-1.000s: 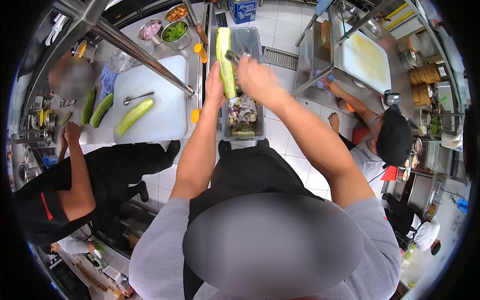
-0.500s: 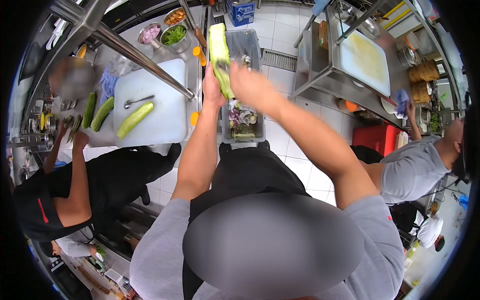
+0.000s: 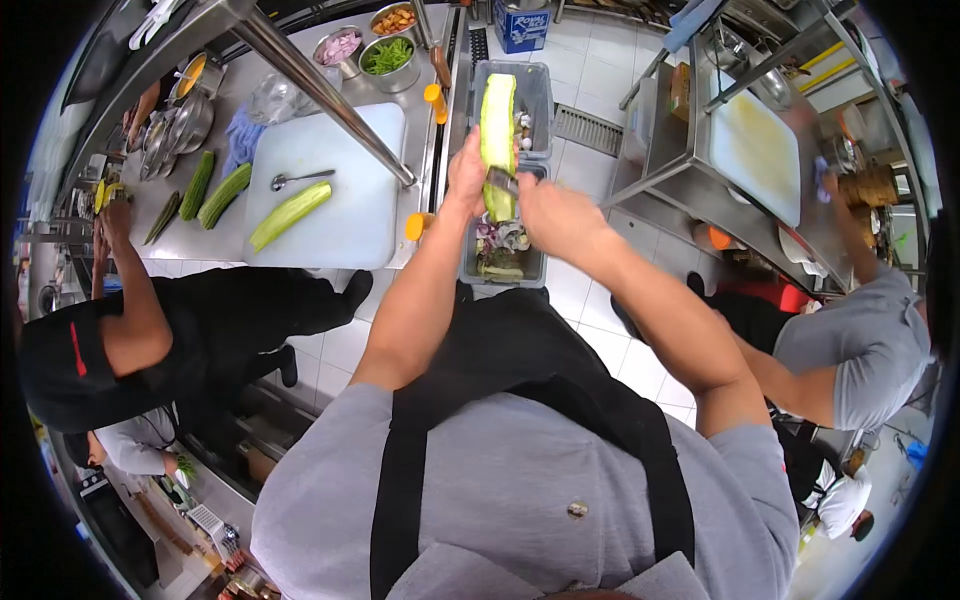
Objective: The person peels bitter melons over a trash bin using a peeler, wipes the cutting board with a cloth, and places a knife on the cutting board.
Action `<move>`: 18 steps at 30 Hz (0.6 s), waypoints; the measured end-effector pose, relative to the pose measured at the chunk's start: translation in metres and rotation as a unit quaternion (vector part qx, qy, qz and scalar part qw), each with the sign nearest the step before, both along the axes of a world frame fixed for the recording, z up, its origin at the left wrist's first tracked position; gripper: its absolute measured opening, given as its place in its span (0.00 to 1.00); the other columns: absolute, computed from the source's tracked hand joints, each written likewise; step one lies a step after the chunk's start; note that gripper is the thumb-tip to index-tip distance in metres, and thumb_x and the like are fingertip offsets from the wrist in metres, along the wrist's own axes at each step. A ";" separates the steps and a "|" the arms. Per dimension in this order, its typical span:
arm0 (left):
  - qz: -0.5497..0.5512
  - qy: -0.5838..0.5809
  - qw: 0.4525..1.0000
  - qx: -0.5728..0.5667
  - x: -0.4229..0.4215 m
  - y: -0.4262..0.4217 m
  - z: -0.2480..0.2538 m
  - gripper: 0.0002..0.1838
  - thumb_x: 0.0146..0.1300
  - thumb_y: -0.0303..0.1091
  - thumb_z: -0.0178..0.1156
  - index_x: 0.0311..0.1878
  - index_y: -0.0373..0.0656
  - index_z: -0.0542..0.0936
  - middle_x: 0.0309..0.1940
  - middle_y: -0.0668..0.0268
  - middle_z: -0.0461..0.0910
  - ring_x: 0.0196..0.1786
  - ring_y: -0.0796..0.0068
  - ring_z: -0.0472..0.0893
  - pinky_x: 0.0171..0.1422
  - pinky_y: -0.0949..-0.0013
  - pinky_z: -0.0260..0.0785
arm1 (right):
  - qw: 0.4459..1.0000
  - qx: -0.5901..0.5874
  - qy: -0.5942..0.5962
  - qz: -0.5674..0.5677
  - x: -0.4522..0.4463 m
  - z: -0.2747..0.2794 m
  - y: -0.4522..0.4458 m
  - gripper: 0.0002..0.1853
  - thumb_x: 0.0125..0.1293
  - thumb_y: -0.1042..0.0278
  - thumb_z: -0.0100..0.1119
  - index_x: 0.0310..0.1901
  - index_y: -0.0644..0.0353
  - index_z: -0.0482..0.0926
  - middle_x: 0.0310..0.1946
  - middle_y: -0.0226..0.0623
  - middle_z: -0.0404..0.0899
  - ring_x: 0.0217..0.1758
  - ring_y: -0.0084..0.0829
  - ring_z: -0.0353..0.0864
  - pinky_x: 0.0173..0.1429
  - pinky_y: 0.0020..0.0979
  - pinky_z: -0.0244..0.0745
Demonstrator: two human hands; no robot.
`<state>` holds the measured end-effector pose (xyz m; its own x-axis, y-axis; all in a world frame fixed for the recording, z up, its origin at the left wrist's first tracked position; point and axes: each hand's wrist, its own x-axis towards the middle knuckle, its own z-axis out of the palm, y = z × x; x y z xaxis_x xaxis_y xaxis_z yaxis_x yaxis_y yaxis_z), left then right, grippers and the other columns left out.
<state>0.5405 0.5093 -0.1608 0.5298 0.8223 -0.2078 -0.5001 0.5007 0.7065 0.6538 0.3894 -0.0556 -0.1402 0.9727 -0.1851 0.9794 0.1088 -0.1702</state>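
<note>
My left hand (image 3: 466, 175) grips a long, partly peeled green gourd (image 3: 498, 120), pale with green edges, held upright over a grey bin (image 3: 545, 95). Closed in my right hand (image 3: 562, 215) is what looks like a peeler (image 3: 503, 181), its metal head against the gourd's lower part; the handle is hidden by my fingers. A second grey bin (image 3: 541, 262) below holds peelings and scraps. To the left, a peeled gourd (image 3: 290, 215) and a metal spoon (image 3: 303, 179) lie on a white cutting board (image 3: 345, 235). Dark green unpeeled gourds (image 3: 226, 194) rest beside the board.
A metal rail (image 3: 320, 95) crosses above the left table. Bowls of chopped greens (image 3: 388, 60) and pink pieces (image 3: 338, 48) stand at its back. Co-workers stand on the left (image 3: 130, 340) and right (image 3: 850, 340). Another steel table (image 3: 650, 130) is on the right.
My right hand has drawn the tool down the gourd, toward its lower end. The view has shifted. The left co-worker's hands have left the gourds; the right co-worker's arm has moved.
</note>
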 end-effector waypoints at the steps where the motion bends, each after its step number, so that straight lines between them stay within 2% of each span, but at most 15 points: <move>1: -0.002 0.005 1.000 -0.003 -0.003 -0.002 -0.003 0.29 0.79 0.57 0.36 0.61 0.42 0.72 0.38 0.62 0.78 0.37 0.72 0.79 0.40 0.62 0.77 | 1.000 -0.012 0.019 -0.002 0.001 -0.001 0.001 0.13 0.66 0.70 0.51 0.47 0.71 0.70 0.35 0.53 0.83 0.39 0.49 0.88 0.40 0.46 0.83; 3: -0.025 -0.012 1.000 -0.001 -0.004 0.005 -0.001 0.28 0.79 0.57 0.36 0.58 0.41 0.73 0.39 0.61 0.78 0.37 0.71 0.79 0.39 0.61 0.77 | 0.999 -0.018 0.036 -0.006 0.002 -0.003 -0.004 0.14 0.65 0.71 0.51 0.47 0.71 0.70 0.34 0.53 0.83 0.39 0.50 0.88 0.41 0.46 0.83; 5: -0.008 -0.012 1.000 -0.001 -0.006 0.012 -0.002 0.28 0.79 0.57 0.37 0.57 0.41 0.73 0.39 0.61 0.78 0.37 0.71 0.78 0.39 0.61 0.77 | 0.992 -0.120 0.044 0.004 -0.001 -0.011 -0.023 0.12 0.65 0.72 0.51 0.47 0.71 0.70 0.34 0.54 0.83 0.39 0.51 0.88 0.43 0.46 0.83; 9: 0.009 0.023 1.000 0.010 -0.005 0.024 -0.005 0.31 0.77 0.60 0.39 0.55 0.39 0.74 0.39 0.59 0.80 0.37 0.69 0.80 0.39 0.59 0.78 | 0.994 -0.094 0.053 -0.012 0.000 -0.015 -0.023 0.11 0.64 0.73 0.51 0.45 0.70 0.70 0.34 0.55 0.83 0.39 0.53 0.87 0.44 0.48 0.82; 12: 0.020 0.068 0.997 -0.016 -0.003 0.024 -0.005 0.32 0.75 0.62 0.42 0.54 0.38 0.77 0.38 0.59 0.82 0.34 0.67 0.83 0.35 0.59 0.82 | 0.995 0.040 0.085 -0.015 -0.002 -0.034 -0.010 0.09 0.66 0.73 0.49 0.44 0.68 0.69 0.36 0.54 0.82 0.40 0.53 0.86 0.44 0.50 0.82; 13: 0.042 0.095 0.995 -0.003 -0.003 0.031 -0.017 0.33 0.75 0.63 0.42 0.53 0.38 0.77 0.35 0.59 0.83 0.31 0.67 0.83 0.33 0.59 0.81 | 0.994 -0.004 0.108 -0.013 -0.003 -0.028 -0.022 0.10 0.67 0.72 0.47 0.46 0.69 0.70 0.37 0.53 0.82 0.40 0.52 0.87 0.43 0.49 0.83; 14: 0.083 0.126 0.988 -0.013 0.000 0.033 -0.012 0.33 0.75 0.63 0.42 0.51 0.38 0.77 0.32 0.59 0.81 0.28 0.66 0.82 0.31 0.58 0.80 | 0.997 -0.029 0.060 0.048 0.002 -0.029 -0.036 0.13 0.68 0.71 0.45 0.49 0.70 0.70 0.38 0.56 0.83 0.40 0.54 0.86 0.43 0.51 0.82; 15: 0.074 0.132 0.988 -0.015 0.000 0.035 -0.010 0.31 0.75 0.62 0.42 0.49 0.39 0.77 0.30 0.60 0.80 0.27 0.65 0.81 0.29 0.58 0.80 | 0.994 -0.097 0.038 0.046 0.008 -0.037 -0.041 0.15 0.67 0.70 0.45 0.51 0.71 0.70 0.40 0.59 0.82 0.41 0.56 0.85 0.43 0.54 0.81; 16: 0.021 0.194 0.981 -0.011 -0.005 0.038 -0.009 0.30 0.76 0.60 0.41 0.48 0.39 0.77 0.30 0.60 0.79 0.28 0.65 0.81 0.28 0.58 0.79 | 0.994 -0.103 0.030 0.000 0.011 -0.027 -0.042 0.15 0.66 0.72 0.47 0.53 0.68 0.70 0.42 0.58 0.82 0.43 0.59 0.84 0.45 0.55 0.80; 17: -0.030 0.257 0.966 -0.004 -0.009 0.035 0.000 0.28 0.76 0.57 0.43 0.48 0.38 0.76 0.30 0.60 0.79 0.28 0.66 0.81 0.27 0.58 0.79 | 0.996 -0.063 0.051 -0.038 0.015 -0.011 -0.035 0.17 0.65 0.73 0.50 0.55 0.67 0.69 0.43 0.57 0.82 0.45 0.59 0.83 0.47 0.54 0.79; 18: -0.085 0.276 0.956 0.049 -0.009 0.033 -0.006 0.24 0.76 0.52 0.43 0.50 0.39 0.74 0.31 0.58 0.80 0.23 0.63 0.79 0.20 0.59 0.74 | 0.994 -0.025 0.071 -0.081 0.022 0.001 -0.025 0.20 0.64 0.74 0.52 0.58 0.66 0.68 0.44 0.56 0.82 0.47 0.59 0.82 0.49 0.52 0.79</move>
<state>0.5313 0.5418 -0.1672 0.4905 0.7635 -0.4201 0.0451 0.4592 0.8872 0.6755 0.3639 -0.0541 -0.0115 0.9749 -0.2223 0.9490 -0.0594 -0.3097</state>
